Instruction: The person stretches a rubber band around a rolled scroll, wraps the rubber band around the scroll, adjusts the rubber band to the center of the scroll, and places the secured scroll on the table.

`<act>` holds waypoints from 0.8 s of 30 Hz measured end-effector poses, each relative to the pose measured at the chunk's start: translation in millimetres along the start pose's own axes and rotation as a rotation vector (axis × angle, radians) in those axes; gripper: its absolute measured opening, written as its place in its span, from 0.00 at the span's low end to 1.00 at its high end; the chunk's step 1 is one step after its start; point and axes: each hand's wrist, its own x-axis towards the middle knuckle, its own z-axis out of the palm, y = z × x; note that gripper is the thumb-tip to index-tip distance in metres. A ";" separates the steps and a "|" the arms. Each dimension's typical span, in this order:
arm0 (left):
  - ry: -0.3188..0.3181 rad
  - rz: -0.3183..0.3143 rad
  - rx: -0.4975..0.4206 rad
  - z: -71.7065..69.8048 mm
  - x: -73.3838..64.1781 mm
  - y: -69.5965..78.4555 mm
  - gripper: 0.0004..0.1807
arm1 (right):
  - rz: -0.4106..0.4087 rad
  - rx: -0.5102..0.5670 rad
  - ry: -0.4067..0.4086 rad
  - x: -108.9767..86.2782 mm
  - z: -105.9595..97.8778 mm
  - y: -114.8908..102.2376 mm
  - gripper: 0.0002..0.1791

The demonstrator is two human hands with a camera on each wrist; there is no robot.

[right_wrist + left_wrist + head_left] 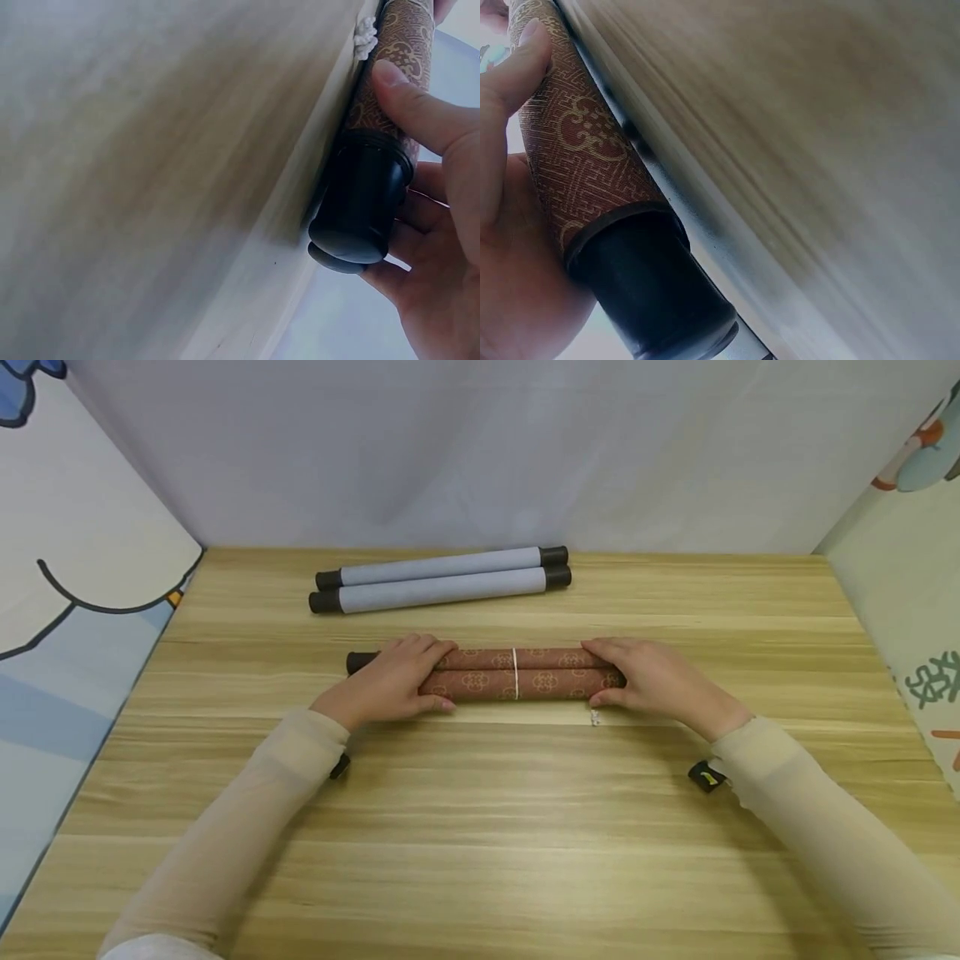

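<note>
A brown scroll (pixel 547 683) with a gold flower pattern lies across the middle of the table, rolled into two side-by-side rolls with a white cord (pixel 515 675) round its middle. My left hand (pixel 393 681) grips its left end, fingers over the far side and thumb along the near side. At the other end my right hand (pixel 660 685) holds it the same way. Black end knobs show beside the palms in the wrist views, the left knob (pixel 660 285) and the right knob (pixel 360 195). A small knotted white cord end (pixel 365 39) sits beside the roll near my right thumb.
Behind the brown scroll lies a second scroll (pixel 442 591), light grey-blue with black ends, also in two parallel rolls. The wood-grain table (pixel 517 860) meets a pale cloth backdrop (pixel 480 460) at the back. Printed panels stand at both sides.
</note>
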 end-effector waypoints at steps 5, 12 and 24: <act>0.006 0.018 -0.008 1.6 0.4 0.0 0.47 | -0.002 0.007 -0.001 -0.7 0.9 0.1 0.45; 0.014 0.027 -0.020 3.4 1.5 -0.3 0.46 | 0.009 0.014 -0.005 -0.5 1.8 0.1 0.45; 0.113 -0.023 0.008 -16.9 -5.9 13.4 0.44 | -0.166 0.031 0.248 -14.2 -8.0 -16.0 0.20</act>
